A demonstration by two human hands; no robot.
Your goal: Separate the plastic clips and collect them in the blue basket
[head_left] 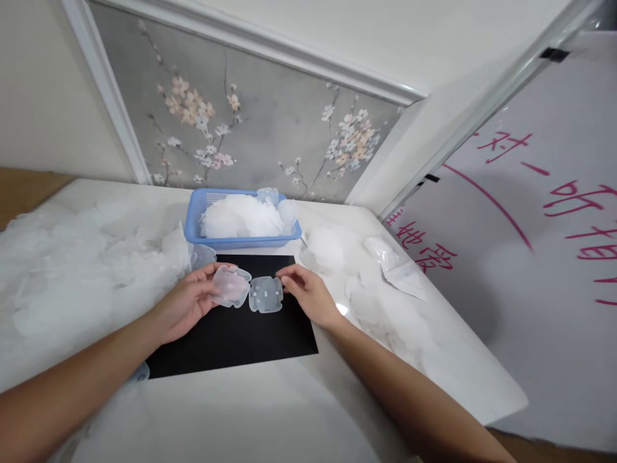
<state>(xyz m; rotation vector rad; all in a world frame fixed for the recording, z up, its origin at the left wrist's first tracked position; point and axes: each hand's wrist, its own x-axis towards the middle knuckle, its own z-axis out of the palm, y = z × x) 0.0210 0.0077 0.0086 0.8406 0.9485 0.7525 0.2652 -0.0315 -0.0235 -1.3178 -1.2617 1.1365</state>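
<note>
A black mat (231,334) lies on the white table (270,411). My left hand (186,302) pinches a translucent plastic piece (230,286), holding it slightly tilted above the mat. A second translucent plastic piece (265,294) lies flat on the mat just to its right. My right hand (308,292) touches that piece's right edge with its fingertips, fingers bent together.
A blue basket (193,225) heaped with translucent pieces stands behind the mat. Large piles of the same pieces (72,263) spread over the table's left, and more piles (385,302) lie at the right with a clear bag (393,263). A white board with red writing (530,244) stands at right.
</note>
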